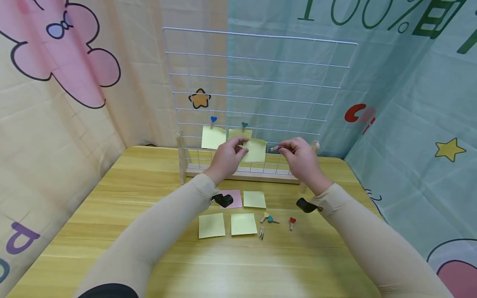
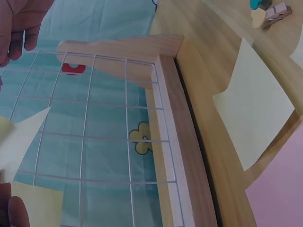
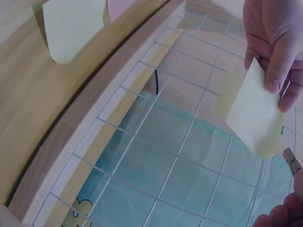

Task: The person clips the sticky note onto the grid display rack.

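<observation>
A: so what's around that pale yellow wood-grain table (image 1: 223, 265)?
B: basically wrinkly cream fabric (image 1: 138, 62) on the left with a pink black-outlined cartoon shape (image 1: 74, 62), pale teal fabric (image 1: 402, 124) on the right with green lettering (image 1: 434, 18)
A: lighting?
B: soft pale sheen on the table

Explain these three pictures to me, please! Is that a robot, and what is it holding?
No robot here: those are a person's own bare hands. The big picture comes from a camera on the head; the other two come from cameras on each wrist. The left hand holds a yellow note. The right hand pinches a little clip. Behind them stands a wire rack, where two more notes hang from clips. On the table lie a pink note, three yellow ones and some loose clips.
</observation>
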Tool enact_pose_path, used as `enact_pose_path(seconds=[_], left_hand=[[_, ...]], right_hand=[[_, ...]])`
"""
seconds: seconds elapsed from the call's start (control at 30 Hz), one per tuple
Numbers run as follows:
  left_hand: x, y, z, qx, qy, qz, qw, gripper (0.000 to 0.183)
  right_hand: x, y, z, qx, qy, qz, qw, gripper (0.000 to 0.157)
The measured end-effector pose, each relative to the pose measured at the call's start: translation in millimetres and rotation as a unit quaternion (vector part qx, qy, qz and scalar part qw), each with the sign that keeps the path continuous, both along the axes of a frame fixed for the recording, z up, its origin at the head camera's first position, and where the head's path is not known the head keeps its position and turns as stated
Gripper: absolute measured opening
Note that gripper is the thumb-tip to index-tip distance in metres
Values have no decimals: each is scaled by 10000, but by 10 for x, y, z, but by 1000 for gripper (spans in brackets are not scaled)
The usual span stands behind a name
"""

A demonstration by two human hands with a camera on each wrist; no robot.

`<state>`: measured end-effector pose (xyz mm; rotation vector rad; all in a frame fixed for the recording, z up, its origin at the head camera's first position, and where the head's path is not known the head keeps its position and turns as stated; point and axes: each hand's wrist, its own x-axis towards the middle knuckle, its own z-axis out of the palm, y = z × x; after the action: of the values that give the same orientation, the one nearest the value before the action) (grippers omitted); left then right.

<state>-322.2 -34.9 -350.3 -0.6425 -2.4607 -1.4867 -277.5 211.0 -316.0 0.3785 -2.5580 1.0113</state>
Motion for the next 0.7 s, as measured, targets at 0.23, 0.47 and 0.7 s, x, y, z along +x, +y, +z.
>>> enact_pose_path(seconds=[0.23,0.47,0.7], left_hand=[[-75,67,59,79,-129,-93,9998,35],[-143,116,93,97,-196,-37,9998,35],[-214,149,93,121,-213,-40,9997,35]], right_hand=[[-147,-94,109,211,131,-15,9997,23],[-283,-150,188,109,173,-183,9996,24],[-379,-144,192,-265,-136,-351,9989,26]])
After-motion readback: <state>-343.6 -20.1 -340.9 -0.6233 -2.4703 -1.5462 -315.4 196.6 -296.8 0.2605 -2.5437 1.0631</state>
